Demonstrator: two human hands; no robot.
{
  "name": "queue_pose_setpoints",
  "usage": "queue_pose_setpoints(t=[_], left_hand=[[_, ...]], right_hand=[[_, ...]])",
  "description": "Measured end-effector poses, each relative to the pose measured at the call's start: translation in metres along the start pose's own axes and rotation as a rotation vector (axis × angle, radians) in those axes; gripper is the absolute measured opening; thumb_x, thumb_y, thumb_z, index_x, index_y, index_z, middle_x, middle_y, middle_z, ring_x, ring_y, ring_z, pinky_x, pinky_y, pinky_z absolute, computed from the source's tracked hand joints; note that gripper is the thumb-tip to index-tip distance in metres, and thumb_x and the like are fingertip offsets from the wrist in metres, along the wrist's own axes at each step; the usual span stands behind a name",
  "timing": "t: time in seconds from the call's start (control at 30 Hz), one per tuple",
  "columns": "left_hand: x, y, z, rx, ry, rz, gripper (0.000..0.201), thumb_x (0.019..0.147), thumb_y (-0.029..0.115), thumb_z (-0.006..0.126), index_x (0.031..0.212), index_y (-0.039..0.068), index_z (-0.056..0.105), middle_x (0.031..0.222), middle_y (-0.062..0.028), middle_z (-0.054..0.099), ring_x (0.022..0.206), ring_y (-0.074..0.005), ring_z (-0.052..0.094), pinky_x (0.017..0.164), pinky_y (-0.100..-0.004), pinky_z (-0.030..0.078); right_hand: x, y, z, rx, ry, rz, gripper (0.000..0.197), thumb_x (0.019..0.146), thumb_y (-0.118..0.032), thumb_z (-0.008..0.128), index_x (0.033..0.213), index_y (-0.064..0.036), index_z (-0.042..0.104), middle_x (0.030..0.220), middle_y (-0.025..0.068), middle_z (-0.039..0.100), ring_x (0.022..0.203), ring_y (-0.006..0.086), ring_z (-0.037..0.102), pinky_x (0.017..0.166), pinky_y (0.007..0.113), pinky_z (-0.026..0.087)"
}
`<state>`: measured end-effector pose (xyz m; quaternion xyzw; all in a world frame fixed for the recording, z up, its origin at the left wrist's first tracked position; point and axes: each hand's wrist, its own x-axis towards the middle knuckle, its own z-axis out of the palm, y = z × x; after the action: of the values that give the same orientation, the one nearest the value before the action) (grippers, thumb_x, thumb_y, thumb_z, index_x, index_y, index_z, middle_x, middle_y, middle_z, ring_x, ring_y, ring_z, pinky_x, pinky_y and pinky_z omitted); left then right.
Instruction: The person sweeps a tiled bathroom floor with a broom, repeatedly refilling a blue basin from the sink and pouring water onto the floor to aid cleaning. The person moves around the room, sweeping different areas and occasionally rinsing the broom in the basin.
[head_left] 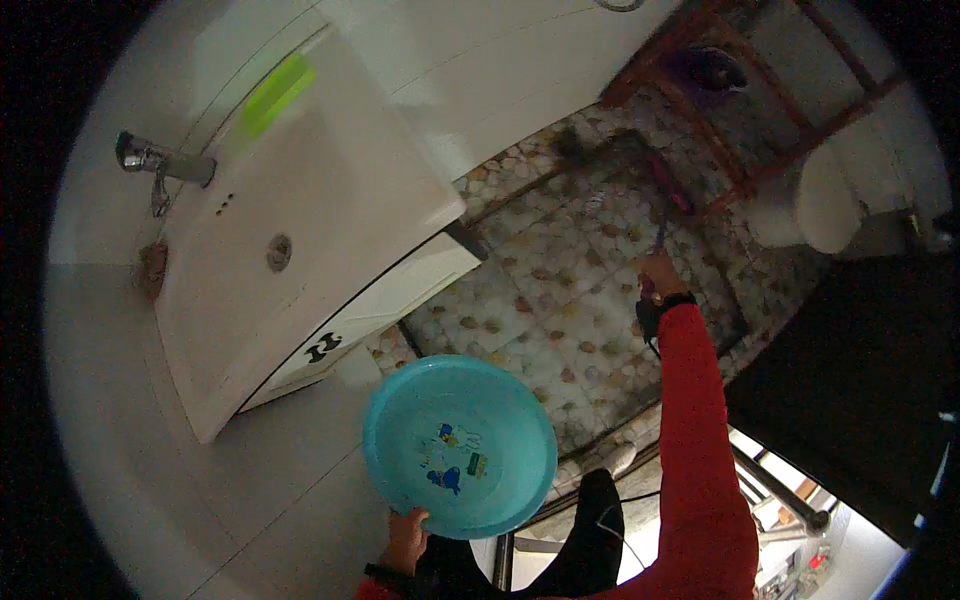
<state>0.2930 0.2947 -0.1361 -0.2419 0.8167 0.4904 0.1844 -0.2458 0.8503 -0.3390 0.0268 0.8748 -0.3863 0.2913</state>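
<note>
My left hand [405, 540] grips the near rim of a light blue plastic basin [400, 440], its thumb over the edge. The basin is tilted toward me, with cartoon pictures on its bottom; I cannot tell whether there is water in it. My right arm, in a red sleeve with a dark band at the wrist, reaches out over the pebble-patterned floor. My right hand [656, 275] is closed on a thin handle. This seems to lead to a dark pink, brush-like end [670, 185], too blurred to name surely.
A white washbasin [340, 190] with a chrome tap [165, 160] and a bright green item [278, 93] stands at the left, above a white cabinet [370, 310]. At the far right are a brown frame rack [740, 185], a purple basin [705, 72] and a white toilet [825, 200].
</note>
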Motion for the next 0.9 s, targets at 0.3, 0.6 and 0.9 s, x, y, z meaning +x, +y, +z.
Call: queue_pose_setpoints(t=[0.3, 0.6, 0.9], left_hand=[[-0.016, -0.073, -0.004, 0.223, 0.019, 0.039, 0.046, 0.081, 0.006, 0.065, 0.125, 0.010, 0.051, 0.108, -0.0111, 0.055, 0.074, -0.0251, 0.059, 0.051, -0.0410, 0.050], [-0.028, -0.069, -0.022, 0.267, -0.119, 0.130, 0.042, 0.080, 0.006, 0.067, 0.121, 0.009, 0.054, 0.114, -0.0163, 0.056, 0.081, -0.0317, 0.058, 0.069, -0.0521, 0.050], [-0.040, -0.072, -0.041, -0.274, 0.110, -0.526, 0.051, 0.076, 0.009, 0.075, 0.122, 0.006, 0.054, 0.114, -0.0160, 0.058, 0.090, -0.0330, 0.060, 0.070, -0.0527, 0.051]], right_hand=[[-0.083, -0.060, 0.090, 0.986, 0.040, 0.297, 0.010, 0.092, -0.014, 0.055, 0.088, -0.0051, 0.054, 0.074, 0.0073, 0.053, 0.058, 0.0165, 0.050, 0.055, 0.034, 0.044], [-0.111, 0.051, -0.013, 0.653, -0.245, -0.042, 0.035, 0.099, -0.038, 0.049, 0.112, -0.0068, 0.060, 0.096, 0.0067, 0.064, 0.079, 0.0158, 0.059, 0.067, 0.032, 0.048], [-0.109, -0.053, 0.157, 0.833, -0.374, 0.271, 0.027, 0.097, -0.028, 0.057, 0.108, -0.0034, 0.059, 0.090, 0.0070, 0.066, 0.066, 0.0158, 0.061, 0.061, 0.031, 0.050]])
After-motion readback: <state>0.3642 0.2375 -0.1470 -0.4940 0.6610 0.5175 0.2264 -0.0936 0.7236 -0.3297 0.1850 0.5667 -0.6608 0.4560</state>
